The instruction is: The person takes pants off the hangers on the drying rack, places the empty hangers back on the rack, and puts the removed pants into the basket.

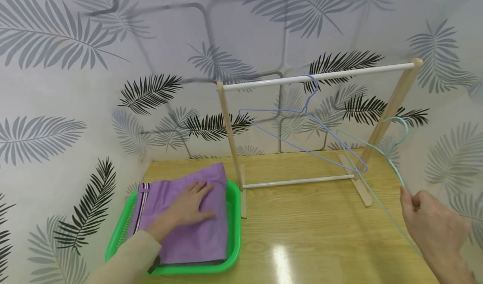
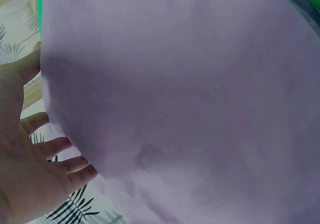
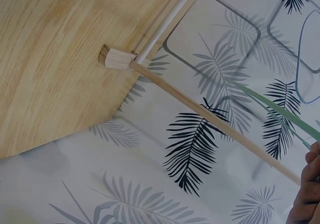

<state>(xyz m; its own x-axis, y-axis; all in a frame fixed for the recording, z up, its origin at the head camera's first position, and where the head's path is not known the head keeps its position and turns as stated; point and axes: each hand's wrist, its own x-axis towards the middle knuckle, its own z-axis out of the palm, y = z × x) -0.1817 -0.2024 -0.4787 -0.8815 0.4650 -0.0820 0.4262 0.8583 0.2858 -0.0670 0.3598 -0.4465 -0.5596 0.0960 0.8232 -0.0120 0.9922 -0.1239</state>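
My left hand (image 1: pixel 187 206) rests on a folded purple garment (image 1: pixel 203 244) with a black-and-white striped trim along one side. Its fingers are spread in the head view, and in the left wrist view the fingertips touch the cloth's edge. The garment lies in a green plastic basket (image 1: pixel 236 233). A bit of dark material shows beneath it. At the right, my right hand (image 1: pixel 434 225) grips a mint-green clothes hanger (image 1: pixel 395 173) by one arm, its hook upward. Part of the hanger (image 3: pixel 280 109) also shows in the right wrist view.
A small clothes rack (image 1: pixel 264 83) with wooden posts and white bars stands at the table's back. A lavender hanger (image 1: pixel 305 106) hangs from its top bar. Behind the wooden table (image 1: pixel 294 229) is a leaf-patterned wall (image 1: pixel 170 45).
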